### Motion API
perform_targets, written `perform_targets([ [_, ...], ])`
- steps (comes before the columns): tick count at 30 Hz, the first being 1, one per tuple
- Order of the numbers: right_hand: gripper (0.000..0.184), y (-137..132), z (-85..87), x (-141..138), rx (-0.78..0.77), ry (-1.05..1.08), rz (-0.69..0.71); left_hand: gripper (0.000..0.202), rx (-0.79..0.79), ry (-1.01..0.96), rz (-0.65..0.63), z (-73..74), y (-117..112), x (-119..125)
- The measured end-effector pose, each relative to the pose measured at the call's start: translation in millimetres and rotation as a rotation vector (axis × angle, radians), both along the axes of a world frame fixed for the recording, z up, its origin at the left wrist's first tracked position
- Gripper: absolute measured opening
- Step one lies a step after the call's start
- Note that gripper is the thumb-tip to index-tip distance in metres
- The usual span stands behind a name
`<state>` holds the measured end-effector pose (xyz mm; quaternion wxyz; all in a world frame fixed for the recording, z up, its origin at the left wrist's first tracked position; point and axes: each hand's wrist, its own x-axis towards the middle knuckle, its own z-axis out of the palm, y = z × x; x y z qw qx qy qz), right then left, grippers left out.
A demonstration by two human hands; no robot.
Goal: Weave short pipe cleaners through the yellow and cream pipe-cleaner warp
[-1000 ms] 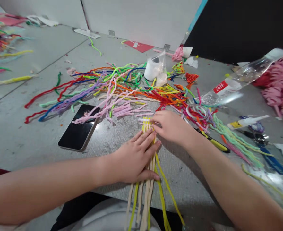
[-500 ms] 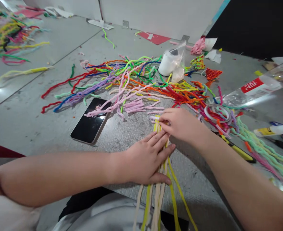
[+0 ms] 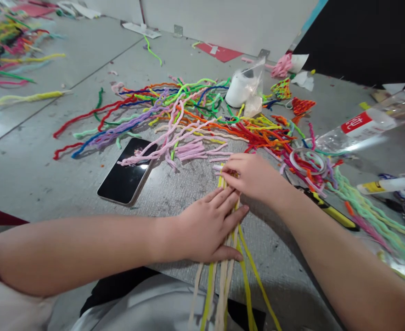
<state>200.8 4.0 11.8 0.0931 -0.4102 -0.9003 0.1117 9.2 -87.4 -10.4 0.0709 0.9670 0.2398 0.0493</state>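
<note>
View from my head camera over a grey tabletop [image 3: 33, 179]. At the left lies a dark phone [image 3: 126, 172], face up, with a loose heap of coloured fuzzy wires [image 3: 195, 110] beyond it.

Just right of the phone, my left hand [image 3: 205, 227] lies flat with its fingers spread wide, palm pressing down on a bundle of yellow and cream strands [image 3: 223, 276]. The bundle lies in the middle of the tabletop, running straight away from me, and its near ends hang over the edge toward my lap.

My right hand [image 3: 252, 177] sits at the bundle's far end with fingers narrow, pinched on the strand tips. A short pink piece [image 3: 218, 168] pokes out leftward there — I cannot tell whether it is gripped too.

I judge this to be the step of setting a cross-piece at the top of the bundle. The next move calls for firm palm pressure so the strands stay side by side — they look soft, bendy and easily splayed.

Further right are a tape ring [image 3: 307, 158], a yellow-handled cutter [image 3: 329, 211] and a clear bottle [image 3: 368, 124].
</note>
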Motion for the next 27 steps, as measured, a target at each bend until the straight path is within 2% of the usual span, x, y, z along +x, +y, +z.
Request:
perform_targets([
  [4,0.018,0,7.0,8,0.009,0.001,-0.012,0.097,-0.003,-0.079,-0.018,0.7,4,-1],
  [6,0.015,-3,15.5,16,0.03,0.007,-0.013,0.088,-0.02,-0.159,-0.033,6.3,11,-3],
  [10,0.025,-17,31.7,30,0.042,-0.057,0.094,0.04,-0.009,-0.321,0.079,24.9,35,-15],
  [13,0.045,-32,33.8,28,0.011,-0.122,0.262,0.021,0.05,-0.451,0.223,33.2,52,-26],
  [15,0.046,-41,30.9,22,0.012,-0.15,0.319,0.017,0.058,-0.49,0.253,33.0,59,-30],
  [22,0.016,-48,23.7,11,0.075,-0.175,0.35,0.014,-0.033,-0.469,0.263,23.1,65,-27],
  [27,0.014,-45,24.0,13,0.064,-0.137,0.38,0.015,-0.046,-0.442,0.246,23.8,67,-28],
])
